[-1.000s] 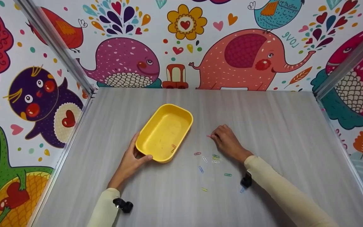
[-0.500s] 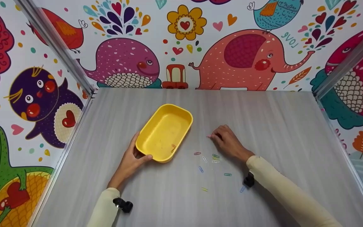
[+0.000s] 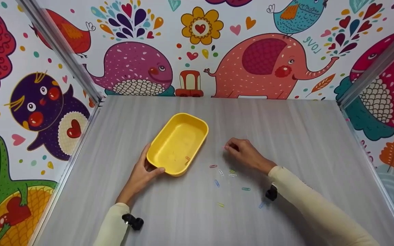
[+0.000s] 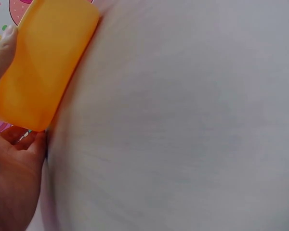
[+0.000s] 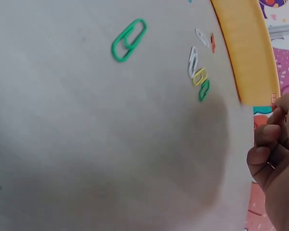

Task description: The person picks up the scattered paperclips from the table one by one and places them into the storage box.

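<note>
A yellow plastic tub (image 3: pixel 180 133) sits left of centre on the table. My left hand (image 3: pixel 140 176) grips its near-left corner, thumb over the rim; the left wrist view shows the fingers (image 4: pixel 37 144) low by its base. Inside the tub, an orange paper clip (image 3: pixel 187 158) lies beside another small clip. My right hand (image 3: pixel 246 153), right of the tub, pinches a small pinkish-red paper clip (image 3: pixel 224 147) between thumb and fingertips, a little above the table. In the right wrist view that clip (image 5: pixel 273 99) overlaps the tub's edge, and the other fingers are curled.
Between the hands and nearer me lie several loose paper clips: a red one (image 3: pixel 213 166), a white one (image 3: pixel 221 172), a blue one (image 3: pixel 217 183), a green one (image 3: pixel 246 189) and a yellow one (image 3: pixel 221 205). Another blue clip (image 3: pixel 261 205) lies by the right wrist camera (image 3: pixel 271 193).
My right hand has shifted slightly left toward the tub, its wrist turning a little, with the pinkish-red paper clip still pinched. The left hand and the tub stay in place.
</note>
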`<state>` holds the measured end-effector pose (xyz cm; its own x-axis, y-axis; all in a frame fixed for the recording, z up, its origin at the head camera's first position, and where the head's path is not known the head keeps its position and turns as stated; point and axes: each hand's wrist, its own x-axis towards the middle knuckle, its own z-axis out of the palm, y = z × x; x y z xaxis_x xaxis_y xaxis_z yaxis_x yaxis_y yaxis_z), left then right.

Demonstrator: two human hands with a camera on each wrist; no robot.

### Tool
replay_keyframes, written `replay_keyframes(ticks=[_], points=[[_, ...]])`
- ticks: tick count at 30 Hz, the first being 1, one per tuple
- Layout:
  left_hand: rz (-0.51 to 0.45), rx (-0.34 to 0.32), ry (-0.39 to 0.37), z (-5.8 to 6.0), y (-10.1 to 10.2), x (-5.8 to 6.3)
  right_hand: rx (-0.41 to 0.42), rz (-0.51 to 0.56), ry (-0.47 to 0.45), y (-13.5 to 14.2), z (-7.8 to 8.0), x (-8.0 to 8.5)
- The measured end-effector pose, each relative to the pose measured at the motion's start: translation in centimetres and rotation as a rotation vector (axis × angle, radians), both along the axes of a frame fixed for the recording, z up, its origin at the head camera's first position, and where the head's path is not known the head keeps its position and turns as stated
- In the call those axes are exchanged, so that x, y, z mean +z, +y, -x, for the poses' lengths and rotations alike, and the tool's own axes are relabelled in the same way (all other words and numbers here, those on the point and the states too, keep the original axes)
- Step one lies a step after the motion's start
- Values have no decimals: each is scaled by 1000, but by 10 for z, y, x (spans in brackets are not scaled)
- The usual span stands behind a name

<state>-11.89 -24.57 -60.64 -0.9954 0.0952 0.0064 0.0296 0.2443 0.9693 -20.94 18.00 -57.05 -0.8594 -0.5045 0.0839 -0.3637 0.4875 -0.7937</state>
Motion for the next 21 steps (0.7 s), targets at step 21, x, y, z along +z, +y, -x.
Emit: replay_keyframes(ticks=[21], points=[[11, 6, -8, -1, 1, 0, 126, -75, 54, -27, 6, 29]])
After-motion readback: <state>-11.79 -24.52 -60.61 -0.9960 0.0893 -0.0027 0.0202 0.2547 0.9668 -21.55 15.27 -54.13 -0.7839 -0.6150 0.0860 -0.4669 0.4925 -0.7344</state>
